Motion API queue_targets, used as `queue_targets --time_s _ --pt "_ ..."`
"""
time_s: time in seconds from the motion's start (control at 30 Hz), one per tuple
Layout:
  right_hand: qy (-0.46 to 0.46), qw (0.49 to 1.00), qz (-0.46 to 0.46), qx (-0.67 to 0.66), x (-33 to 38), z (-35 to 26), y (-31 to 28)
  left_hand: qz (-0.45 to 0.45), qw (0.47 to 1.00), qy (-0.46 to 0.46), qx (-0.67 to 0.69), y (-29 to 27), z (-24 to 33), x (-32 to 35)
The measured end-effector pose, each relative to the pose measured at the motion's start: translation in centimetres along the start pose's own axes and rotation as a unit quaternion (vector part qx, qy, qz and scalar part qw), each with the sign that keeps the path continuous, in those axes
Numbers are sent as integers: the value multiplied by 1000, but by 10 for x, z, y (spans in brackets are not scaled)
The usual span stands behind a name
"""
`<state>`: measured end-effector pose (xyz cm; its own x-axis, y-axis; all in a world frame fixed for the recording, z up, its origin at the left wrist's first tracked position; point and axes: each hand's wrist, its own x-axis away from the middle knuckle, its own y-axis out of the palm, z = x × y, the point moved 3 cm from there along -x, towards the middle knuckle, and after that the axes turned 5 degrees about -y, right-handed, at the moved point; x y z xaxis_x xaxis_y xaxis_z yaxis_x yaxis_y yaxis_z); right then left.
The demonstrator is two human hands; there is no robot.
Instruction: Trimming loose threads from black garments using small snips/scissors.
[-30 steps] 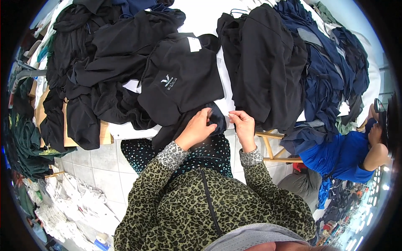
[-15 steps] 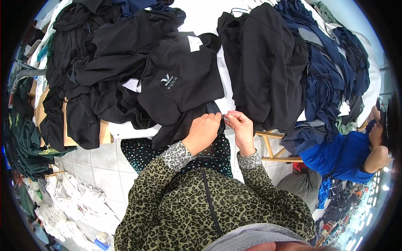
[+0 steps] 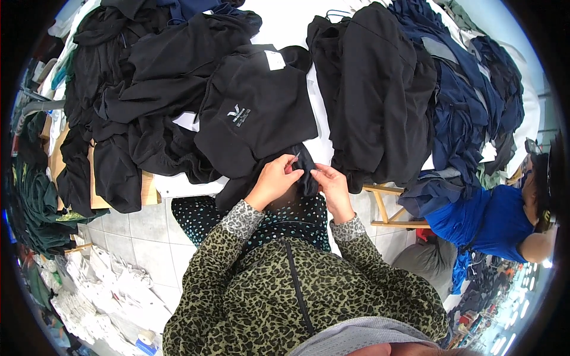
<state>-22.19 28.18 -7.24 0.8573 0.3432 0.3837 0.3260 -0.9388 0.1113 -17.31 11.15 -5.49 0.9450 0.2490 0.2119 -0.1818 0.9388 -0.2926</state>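
Observation:
A black garment with a white neck label and a small light chest print lies on the table in front of me, its lower part hanging over the near edge. My left hand is closed at that hanging part, thumb and forefinger together. A tiny pale, thin tip shows at its fingertips, too small to name. Just to the right, my right hand pinches the edge of the same black fabric between thumb and fingers. The dark cloth between the hands is bunched, and its folds hide some of the fingertips.
Piles of black clothes cover the table's left side. Another black garment and navy clothes lie to the right. A wooden stand is below the table's edge. At right is a person in blue. White cloth is heaped lower left.
My hands have moved apart, the left one shifting left and turning so its thumb shows. The right hand has dropped slightly nearer me. More of the black fabric shows between them.

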Motion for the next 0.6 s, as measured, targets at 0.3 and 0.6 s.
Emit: queue_targets --time_s 0.3,0.6 --pt "-49 996 59 -44 -10 -6 -4 -4 1000 -15 23 -2 -8 -1" --pt "-48 990 78 -112 -7 3 -6 -5 999 -12 33 -1 -8 1"
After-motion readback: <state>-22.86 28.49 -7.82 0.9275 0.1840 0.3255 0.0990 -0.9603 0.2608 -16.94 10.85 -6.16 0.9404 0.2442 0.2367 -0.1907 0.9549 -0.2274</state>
